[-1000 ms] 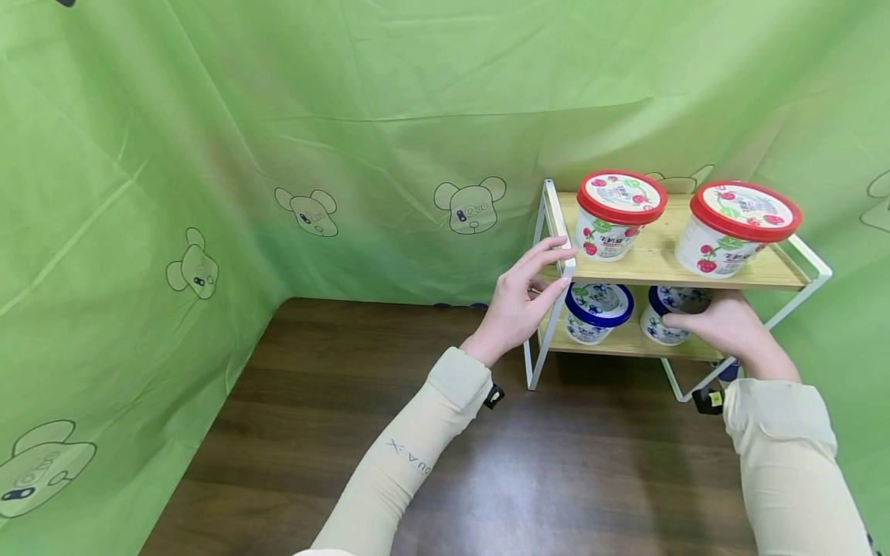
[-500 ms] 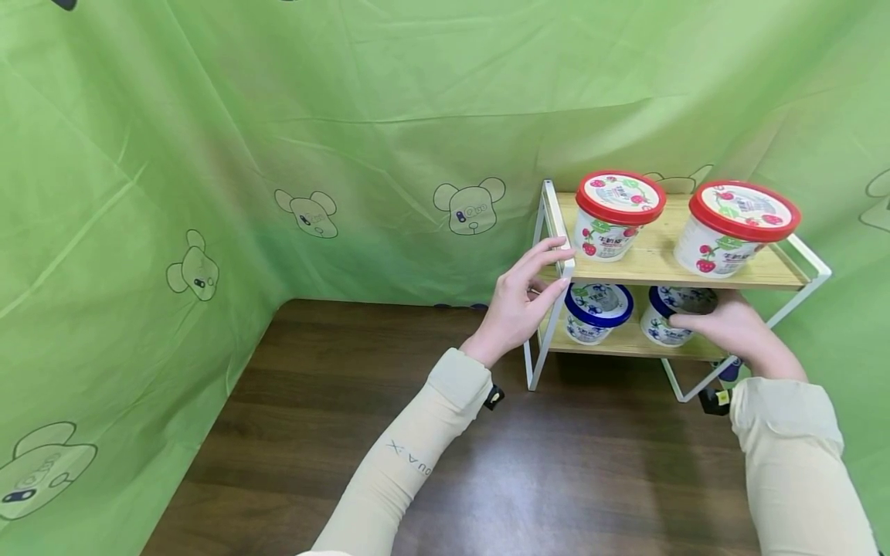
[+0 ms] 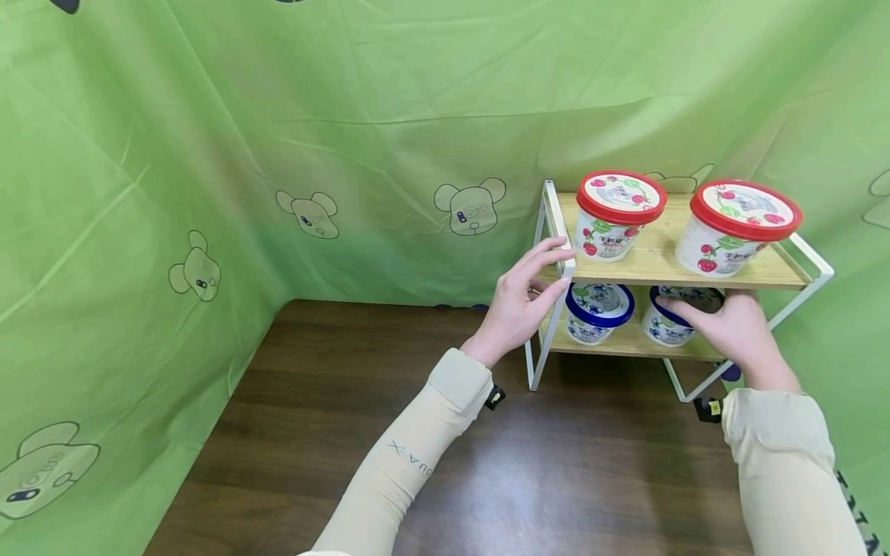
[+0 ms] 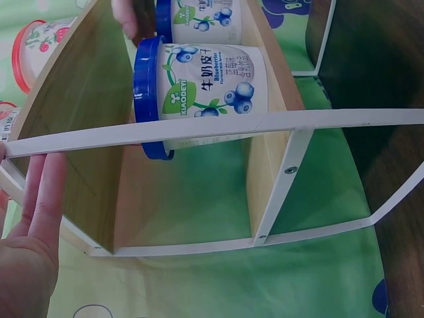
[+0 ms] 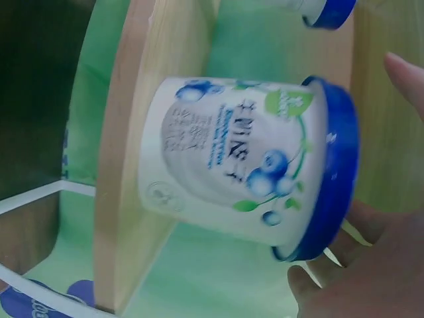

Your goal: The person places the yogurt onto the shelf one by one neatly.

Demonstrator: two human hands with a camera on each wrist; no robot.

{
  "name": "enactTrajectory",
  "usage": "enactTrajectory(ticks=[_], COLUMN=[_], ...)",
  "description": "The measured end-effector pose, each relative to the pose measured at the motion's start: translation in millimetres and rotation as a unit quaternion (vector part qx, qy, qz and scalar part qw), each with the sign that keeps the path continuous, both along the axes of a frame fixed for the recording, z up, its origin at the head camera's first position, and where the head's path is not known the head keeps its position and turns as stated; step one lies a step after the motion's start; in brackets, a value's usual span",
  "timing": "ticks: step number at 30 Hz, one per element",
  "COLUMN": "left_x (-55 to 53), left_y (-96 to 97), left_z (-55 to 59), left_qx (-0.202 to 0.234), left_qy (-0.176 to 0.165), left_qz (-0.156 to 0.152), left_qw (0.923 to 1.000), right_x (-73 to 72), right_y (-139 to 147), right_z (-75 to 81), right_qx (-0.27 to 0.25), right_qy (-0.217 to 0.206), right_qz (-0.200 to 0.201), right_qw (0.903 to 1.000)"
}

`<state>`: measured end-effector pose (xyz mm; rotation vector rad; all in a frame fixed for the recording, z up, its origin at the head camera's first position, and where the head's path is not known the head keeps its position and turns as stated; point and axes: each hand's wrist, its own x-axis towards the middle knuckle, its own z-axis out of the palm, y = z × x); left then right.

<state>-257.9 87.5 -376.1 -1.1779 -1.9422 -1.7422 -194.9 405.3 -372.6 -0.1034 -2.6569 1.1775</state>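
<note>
A two-tier shelf rack (image 3: 626, 270) with wooden boards and a white metal frame stands at the right. My left hand (image 3: 518, 301) rests its straight fingers (image 4: 45, 199) against the frame's left end. On the lower board are two white tubs with blue lids and blueberry pictures: a left tub (image 3: 589, 330) and a right tub (image 3: 667, 328). Around the right tub's lid is my right hand (image 3: 740, 328), its thumb over the rim. In the right wrist view, the thumb (image 5: 405, 76) stands apart from the blue lid (image 5: 331, 172), and the other fingers are partly behind it.
Two red-lidded strawberry tubs stand on the upper board, one at left (image 3: 612, 235) and one at right (image 3: 723, 247), above my right hand. A dark wooden table (image 3: 334, 401) lies under the rack. Green printed cloth (image 3: 389, 177) hangs behind and at the sides.
My right thumb has moved from the right blueberry tub's side up over its lid rim. That tub has shifted slightly to the right. My left hand has stayed at the frame.
</note>
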Motion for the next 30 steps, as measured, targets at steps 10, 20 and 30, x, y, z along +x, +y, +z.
enactTrajectory(ticks=[10,20,30], left_x=[-0.9,-0.6,3.1], left_y=[-1.1,-1.7,-20.2], left_z=[0.6,2.4,-0.9], left_qx=[-0.002,-0.007,-0.034], left_qy=[-0.002,0.004,-0.006], left_qz=[0.002,0.003,0.031], left_qw=[1.0,1.0,0.9989], right_x=[11.0,28.9,46.3], right_y=[-13,-30,-53], right_z=[-1.5,-0.1,-0.4], right_qx=[0.047,0.07,0.101], right_qy=[0.059,0.064,0.064], right_qz=[-0.004,-0.023,-0.027], right_qw=[0.9972,0.9953,0.9925])
